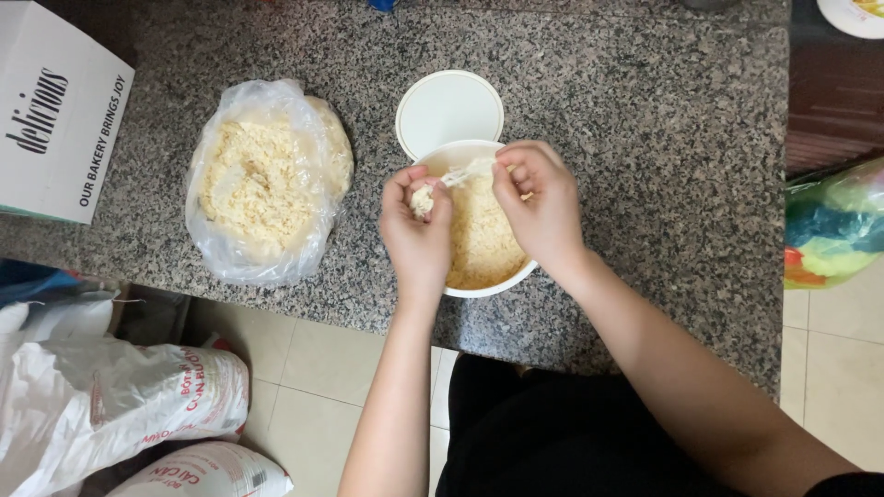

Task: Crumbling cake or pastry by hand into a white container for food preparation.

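Speckled grey granite forms the desk (645, 120), with pale floor tiles on the near side. At the far left stands a white cardboard box (55, 110), and below it on the floor lie white sacks (101, 405). Next along the desk sits an open clear plastic bag (262, 184) heaped with pale crumbly dough. Right of it a round white lid (449, 112) lies flat, touching the far rim of a white bowl (493, 283) filled with the same crumbly stuff. Over the bowl, the left hand (419, 225) has its fingers curled around a small lump (423, 198), while the right hand (543, 202) pinches a thin stringy piece (465, 172) stretched between the two. That strand looks liable to snap, and crumbs could drop past the bowl, which sits near the desk's edge. Far right, a colourful bag (833, 225) shows.
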